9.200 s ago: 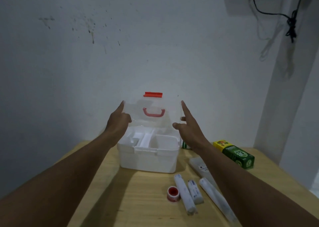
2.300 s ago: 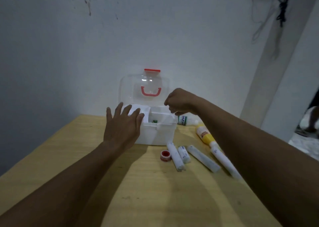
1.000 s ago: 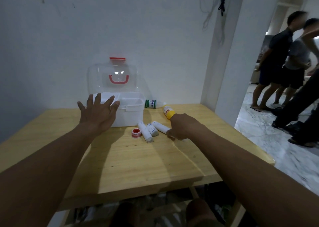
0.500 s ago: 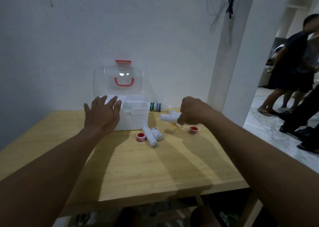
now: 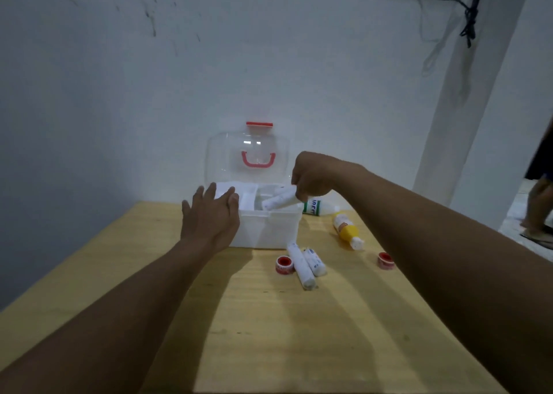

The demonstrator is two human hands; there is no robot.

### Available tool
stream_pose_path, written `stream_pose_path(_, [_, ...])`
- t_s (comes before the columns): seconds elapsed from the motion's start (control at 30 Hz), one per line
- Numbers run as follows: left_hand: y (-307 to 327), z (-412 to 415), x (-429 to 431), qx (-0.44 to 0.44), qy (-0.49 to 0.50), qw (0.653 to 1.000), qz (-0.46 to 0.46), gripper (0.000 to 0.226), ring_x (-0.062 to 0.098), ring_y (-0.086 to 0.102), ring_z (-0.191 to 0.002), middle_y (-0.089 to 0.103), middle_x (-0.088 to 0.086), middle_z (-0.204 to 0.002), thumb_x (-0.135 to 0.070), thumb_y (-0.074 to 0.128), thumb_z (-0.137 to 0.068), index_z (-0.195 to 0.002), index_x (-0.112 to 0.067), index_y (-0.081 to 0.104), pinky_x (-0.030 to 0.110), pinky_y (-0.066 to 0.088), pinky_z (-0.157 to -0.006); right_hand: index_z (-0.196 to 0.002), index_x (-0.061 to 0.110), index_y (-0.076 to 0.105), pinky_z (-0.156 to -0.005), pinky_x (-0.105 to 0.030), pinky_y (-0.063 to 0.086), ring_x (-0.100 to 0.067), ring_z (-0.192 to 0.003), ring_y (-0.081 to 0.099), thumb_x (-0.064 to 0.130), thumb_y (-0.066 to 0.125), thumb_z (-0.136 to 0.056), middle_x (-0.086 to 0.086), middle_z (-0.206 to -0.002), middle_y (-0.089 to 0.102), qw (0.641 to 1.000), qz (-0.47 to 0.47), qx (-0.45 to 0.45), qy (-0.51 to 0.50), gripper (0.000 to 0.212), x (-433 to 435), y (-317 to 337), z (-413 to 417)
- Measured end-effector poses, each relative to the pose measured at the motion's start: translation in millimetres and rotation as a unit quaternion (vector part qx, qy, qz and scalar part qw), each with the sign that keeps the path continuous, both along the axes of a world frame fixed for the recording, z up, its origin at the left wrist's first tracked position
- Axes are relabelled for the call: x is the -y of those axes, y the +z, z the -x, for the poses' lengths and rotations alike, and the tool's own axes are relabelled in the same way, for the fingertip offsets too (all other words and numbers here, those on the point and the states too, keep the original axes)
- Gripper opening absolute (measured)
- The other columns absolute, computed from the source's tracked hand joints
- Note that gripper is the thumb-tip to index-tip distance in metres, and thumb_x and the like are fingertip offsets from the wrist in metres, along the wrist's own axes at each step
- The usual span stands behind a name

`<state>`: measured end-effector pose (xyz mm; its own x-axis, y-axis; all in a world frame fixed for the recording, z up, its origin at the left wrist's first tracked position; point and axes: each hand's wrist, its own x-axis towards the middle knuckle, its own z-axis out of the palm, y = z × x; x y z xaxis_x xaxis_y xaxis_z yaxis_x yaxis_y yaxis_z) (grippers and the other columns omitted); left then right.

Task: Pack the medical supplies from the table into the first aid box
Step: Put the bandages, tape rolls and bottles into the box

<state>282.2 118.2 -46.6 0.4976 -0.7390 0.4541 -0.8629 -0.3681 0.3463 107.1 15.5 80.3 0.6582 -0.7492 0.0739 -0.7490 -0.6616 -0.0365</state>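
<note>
Two bandage rolls point(image 5: 305, 263) lie on the near table point(image 5: 269, 333) between two red tape rolls point(image 5: 282, 265). Farther, the left hand point(image 5: 211, 218) rests flat, fingers spread, against the first aid box point(image 5: 269, 229); the right hand point(image 5: 311, 176) is clamped on a white roll point(image 5: 279, 200) over the open box.

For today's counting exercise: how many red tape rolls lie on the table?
2. One red tape roll lies just left of the two white bandage rolls; the other lies farther right beside the right forearm. More could be hidden inside the first aid box.
</note>
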Motion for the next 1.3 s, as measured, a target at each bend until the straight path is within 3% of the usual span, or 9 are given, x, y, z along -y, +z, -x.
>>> stream_pose_path(0.2, [-2,1,0,-0.01,-0.002,1.0,0.021,0.053,0.031,0.018,-0.147,0.03,0.009,-0.158,-0.045,0.016,-0.1,-0.146,-0.032,0.04,0.056,0.014,-0.118,-0.117,0.013,0.072,-0.092,-0.037,0.053,-0.019,-0.096,0.062,0.011,0.078,-0.073,0.003,-0.101,0.066,0.994,-0.023,-0.09,0.052,0.044,8,2,-28])
stream_pose_path(0.53, [-4,0,0,-0.011,-0.005,0.999,0.049,0.05,0.031,0.026,-0.144,0.038,0.009,-0.153,-0.042,0.02,-0.101,-0.141,-0.03,0.048,0.056,0.021,-0.116,-0.126,0.02,0.068,-0.092,-0.039,0.057,-0.023,-0.108,0.063,0.013,0.073,-0.081,0.0,-0.119,0.067,0.984,-0.084,-0.124,0.099,0.046,13,-3,-37])
stream_pose_path(0.77, [-5,0,1,-0.014,0.0,0.998,0.062,0.055,0.03,0.033,-0.14,0.045,0.01,-0.148,-0.044,0.018,-0.098,-0.138,-0.028,0.053,0.055,0.028,-0.113,-0.121,0.015,0.071,-0.069,-0.022,0.055,-0.02,-0.098,0.065,0.008,0.075,-0.081,-0.003,-0.114,0.07,0.985,-0.139,-0.065,0.085,0.041,18,-6,-33])
stream_pose_path(1.1, [-4,1,-1,-0.013,-0.002,0.998,0.067,0.06,0.029,0.036,-0.138,0.05,0.01,-0.144,-0.046,0.015,-0.095,-0.135,-0.027,0.056,0.054,0.031,-0.111,-0.123,0.015,0.069,-0.087,-0.03,0.054,-0.022,-0.109,0.061,0.003,0.071,-0.083,0.001,-0.114,0.067,0.98,-0.159,-0.073,0.09,0.042,23,-8,-34])
stream_pose_path(1.3, [-2,3,0,-0.008,0.001,0.997,0.071,0.06,0.028,0.038,-0.135,0.052,0.009,-0.141,-0.046,0.017,-0.095,-0.133,-0.026,0.058,0.052,0.033,-0.11,-0.131,0.02,0.064,-0.1,-0.038,0.05,-0.023,-0.115,0.06,0.002,0.068,-0.083,-0.003,-0.129,0.065,0.98,-0.132,-0.106,0.103,0.051,22,-9,-37])
